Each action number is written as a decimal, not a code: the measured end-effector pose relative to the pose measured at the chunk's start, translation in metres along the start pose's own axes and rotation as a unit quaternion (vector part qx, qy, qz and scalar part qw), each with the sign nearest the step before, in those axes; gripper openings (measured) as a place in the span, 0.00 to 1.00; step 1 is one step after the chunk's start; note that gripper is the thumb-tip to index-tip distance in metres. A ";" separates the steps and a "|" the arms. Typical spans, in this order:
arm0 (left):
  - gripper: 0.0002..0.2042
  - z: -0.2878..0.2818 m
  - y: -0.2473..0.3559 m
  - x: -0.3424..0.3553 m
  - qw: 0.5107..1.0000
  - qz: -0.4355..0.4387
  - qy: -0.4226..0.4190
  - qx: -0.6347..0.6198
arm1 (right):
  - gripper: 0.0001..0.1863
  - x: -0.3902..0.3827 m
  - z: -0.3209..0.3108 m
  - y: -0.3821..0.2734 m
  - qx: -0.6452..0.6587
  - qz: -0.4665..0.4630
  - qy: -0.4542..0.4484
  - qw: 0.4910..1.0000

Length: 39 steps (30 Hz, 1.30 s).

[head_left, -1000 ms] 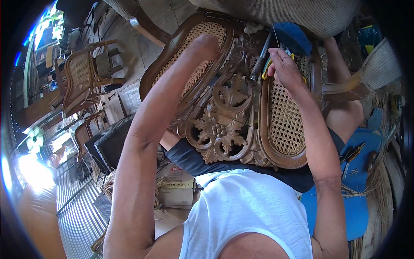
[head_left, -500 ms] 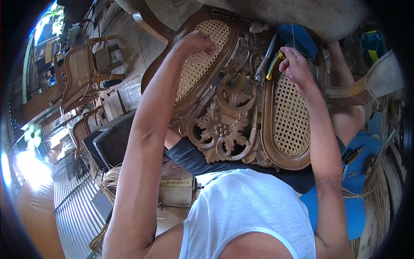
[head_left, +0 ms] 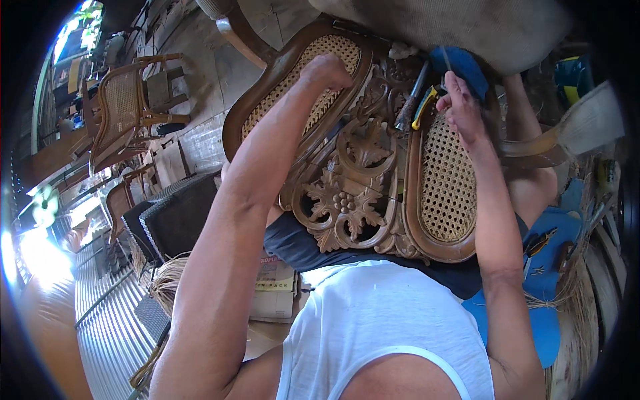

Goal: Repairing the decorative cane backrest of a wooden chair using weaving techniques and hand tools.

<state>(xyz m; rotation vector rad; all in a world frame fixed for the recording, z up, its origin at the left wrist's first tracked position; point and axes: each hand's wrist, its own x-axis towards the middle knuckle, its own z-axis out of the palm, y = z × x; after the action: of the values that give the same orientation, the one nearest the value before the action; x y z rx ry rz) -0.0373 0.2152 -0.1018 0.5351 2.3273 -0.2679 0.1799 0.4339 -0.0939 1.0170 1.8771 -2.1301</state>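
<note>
Across my lap lies a carved wooden chair back with leaf and berry ornament [head_left: 343,200] between two woven cane panels. My left hand [head_left: 328,72] is closed in a fist over the left cane panel [head_left: 273,110]; whatever its fingers hold is hidden. Above the upper end of the right cane panel [head_left: 448,190], my right hand [head_left: 461,110] has its fingers pointing away, pinching a thin pale strip [head_left: 449,61], blurred. Beside that hand, a yellow utility knife [head_left: 424,109] rests on the wood. Left of it lies a grey brush-like tool [head_left: 408,103], its kind unclear.
A blue piece [head_left: 467,72] lies just beyond my right hand, under a large woven grey surface [head_left: 460,27]. Pliers [head_left: 541,241] lie on a blue sheet at right. Bundled strands [head_left: 168,283], a dark woven block [head_left: 180,223] and a cane chair [head_left: 120,110] are left.
My left hand has moved right and slightly nearer across the left panel, its fingers curling closer. My right hand has shifted slightly nearer, away from the knife, and the thin strip has tilted.
</note>
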 end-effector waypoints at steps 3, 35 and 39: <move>0.11 0.004 0.014 -0.007 0.999 0.009 -0.019 0.031 | 0.20 0.022 -0.005 0.023 -0.090 -0.168 0.064 0.980; 0.06 0.113 -0.207 -0.328 0.473 -0.103 0.453 -0.749 | 0.14 0.012 -0.020 -0.141 -0.357 -0.264 0.034 0.895; 0.05 0.096 -0.108 -0.311 0.560 -0.017 0.405 -0.722 | 0.15 -0.028 0.095 -0.089 -0.148 -0.264 -0.095 0.948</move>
<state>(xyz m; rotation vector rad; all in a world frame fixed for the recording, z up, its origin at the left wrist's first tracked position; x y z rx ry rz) 0.1756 -0.0071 0.0495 -0.3726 2.3189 2.1336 0.1191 0.3572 -0.0043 0.2515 2.4673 -1.9851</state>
